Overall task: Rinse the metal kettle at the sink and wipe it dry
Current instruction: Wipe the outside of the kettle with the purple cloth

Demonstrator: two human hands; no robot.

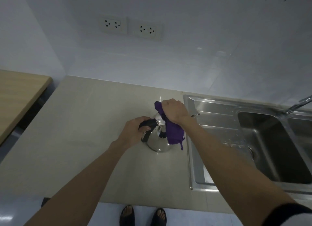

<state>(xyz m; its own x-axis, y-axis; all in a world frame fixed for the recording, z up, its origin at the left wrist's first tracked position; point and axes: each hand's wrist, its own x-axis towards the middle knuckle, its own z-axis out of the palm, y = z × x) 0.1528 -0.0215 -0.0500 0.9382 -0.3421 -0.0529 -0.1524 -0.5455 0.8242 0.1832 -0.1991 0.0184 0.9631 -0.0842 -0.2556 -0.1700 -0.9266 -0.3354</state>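
The left hand [135, 129] closes its grip around the black handle [148, 124] of the kettle [156, 141], which stands upright on the surface [84, 133], just left of the sink [219, 158]. The right hand [174, 110] clamps a purple cloth [173, 133] against the kettle's top and right side. If the handle hold loosens, a hard rub could likely tip or slide the smooth metal body toward the sink. The cloth's hanging end might snag and drag. Wet patches may remain on the side hidden from view.
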